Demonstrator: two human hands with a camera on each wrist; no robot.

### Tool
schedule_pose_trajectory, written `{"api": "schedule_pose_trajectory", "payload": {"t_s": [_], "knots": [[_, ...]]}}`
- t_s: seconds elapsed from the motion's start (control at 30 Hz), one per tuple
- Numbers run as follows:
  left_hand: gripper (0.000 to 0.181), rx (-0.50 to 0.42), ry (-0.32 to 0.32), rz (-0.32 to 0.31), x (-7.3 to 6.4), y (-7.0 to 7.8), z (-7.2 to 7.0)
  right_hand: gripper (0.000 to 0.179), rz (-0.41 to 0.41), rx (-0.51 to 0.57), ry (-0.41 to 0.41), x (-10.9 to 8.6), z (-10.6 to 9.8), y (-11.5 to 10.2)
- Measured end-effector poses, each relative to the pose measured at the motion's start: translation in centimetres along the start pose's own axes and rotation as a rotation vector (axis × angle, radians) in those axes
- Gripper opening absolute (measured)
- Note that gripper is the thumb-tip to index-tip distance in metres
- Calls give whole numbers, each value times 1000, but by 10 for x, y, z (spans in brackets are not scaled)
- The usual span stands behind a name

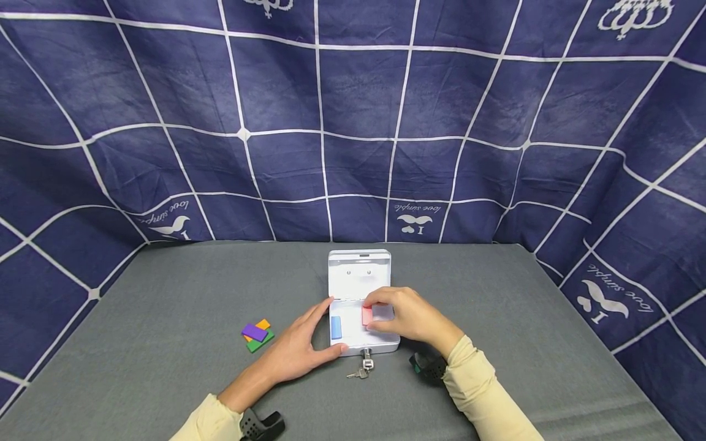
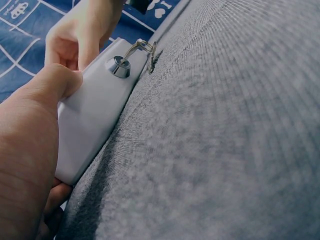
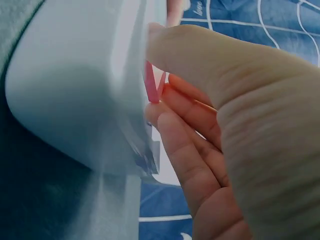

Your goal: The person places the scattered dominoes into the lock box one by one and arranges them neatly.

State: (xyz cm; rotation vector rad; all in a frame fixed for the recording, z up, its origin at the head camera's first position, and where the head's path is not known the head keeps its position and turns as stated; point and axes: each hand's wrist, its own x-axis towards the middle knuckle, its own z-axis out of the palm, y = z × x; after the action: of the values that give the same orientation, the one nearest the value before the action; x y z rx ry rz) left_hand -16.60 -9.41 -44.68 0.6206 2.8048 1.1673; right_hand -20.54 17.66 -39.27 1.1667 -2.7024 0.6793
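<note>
A white metal cash box (image 1: 353, 343) stands with its lid (image 1: 358, 278) raised. My left hand (image 1: 298, 346) grips its left side, thumb on the front rim and fingers along the side toward the hinge. Inside, my right hand (image 1: 410, 315) pinches a pink rectangular block (image 1: 366, 316) between thumb and fingers. The right wrist view shows the pink block (image 3: 151, 85) edge-on behind the thumb. A blue block (image 1: 336, 327) lies at the left inside the box. On the front wall is a lock (image 2: 119, 66) with a key in it.
Left of the left hand lies a small pile: a purple block (image 1: 255, 332) over an orange block (image 1: 265, 323) and a green block (image 1: 259, 343). Keys (image 1: 360, 372) hang in front of the box. A blue checked cloth (image 1: 353, 165) rises behind the grey tabletop (image 1: 193, 306).
</note>
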Motion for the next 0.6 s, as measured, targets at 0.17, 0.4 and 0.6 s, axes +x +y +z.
{"api": "schedule_pose_trajectory", "payload": {"t_s": [0.17,0.4,0.6], "knots": [[97,-1,0,-3,0,0,0,32,-15,6,-15,3,7,-3],[96,0,0,-3,0,0,0,31,-14,-21,-48,5,15,-7],[96,-3,-2,-8,0,0,0,31,12,-37,-65,8,19,-10]]}}
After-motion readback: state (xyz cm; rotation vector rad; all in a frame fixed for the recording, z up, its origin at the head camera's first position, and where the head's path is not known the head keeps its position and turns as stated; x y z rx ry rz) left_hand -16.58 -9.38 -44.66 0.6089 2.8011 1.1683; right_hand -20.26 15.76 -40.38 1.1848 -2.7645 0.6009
